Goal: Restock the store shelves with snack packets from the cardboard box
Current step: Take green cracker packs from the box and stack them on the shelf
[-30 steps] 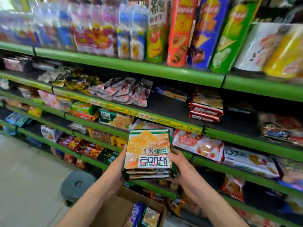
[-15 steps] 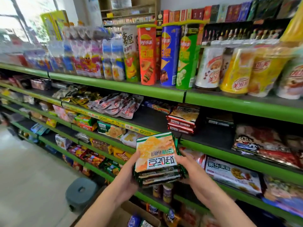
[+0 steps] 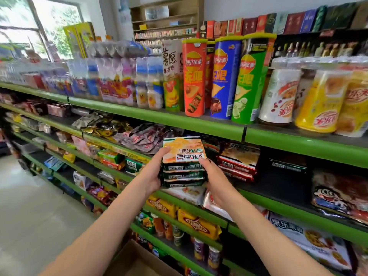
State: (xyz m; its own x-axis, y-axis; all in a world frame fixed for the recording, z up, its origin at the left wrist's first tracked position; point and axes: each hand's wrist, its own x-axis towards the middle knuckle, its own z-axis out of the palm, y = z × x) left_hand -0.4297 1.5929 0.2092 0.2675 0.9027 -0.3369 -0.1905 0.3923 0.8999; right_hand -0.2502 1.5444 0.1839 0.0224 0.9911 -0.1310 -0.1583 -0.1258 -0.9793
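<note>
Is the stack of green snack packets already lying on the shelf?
No, the stack of green snack packets is held in the air between the left hand and the right hand, in front of the shelf.

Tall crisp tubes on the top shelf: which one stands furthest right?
The green tube, with cucumber slices pictured on it. It stands right of the blue tube and the red tube, next to the white cup.

The stack of green snack packets [image 3: 183, 162], gripped between the left hand [image 3: 153, 174] and right hand [image 3: 214, 180], has risen from beside the lower shelves to the second shelf [image 3: 278, 186], next to the red packets [image 3: 238, 162].
</note>
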